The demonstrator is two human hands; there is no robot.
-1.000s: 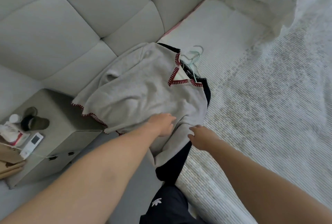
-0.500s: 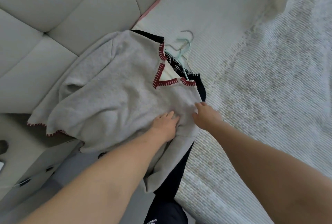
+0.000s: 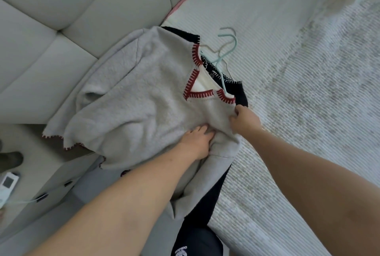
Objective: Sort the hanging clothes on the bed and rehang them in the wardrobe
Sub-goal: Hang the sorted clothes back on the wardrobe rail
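- Grey sweater [image 3: 144, 99], red stitched trim: lay spread at the centre of the frame, draped off the bed's edge toward the padded headboard [image 3: 72, 19] at upper left. It sat on top of a black garment [image 3: 242, 95] showing at the collar and lower hem.
- Hangers [image 3: 228, 50], pale green and cream: hooks poked out above the collar at upper centre, resting on the bed [image 3: 298, 112]. They appeared still threaded inside the clothes.
- Left hand [image 3: 197, 140]: lay on the grey fabric below the collar, fingers pressed into a bunched fold; whether it was gripping or only pressing could not be told.
- Right hand [image 3: 244, 121]: fingers were curled, pinching the sweater's shoulder edge just below the red trim.
- Change over the last second: both hands had advanced from the lower hem up toward the collar, and the right hand went from hovering beside the cloth to pinching it.
- Judgement: the top sweater was being gathered for lifting off the pile; sorting looked barely begun, nothing rehung yet.
- Nightstand [image 3: 41, 173], lower left: carried a white remote [image 3: 7, 186].
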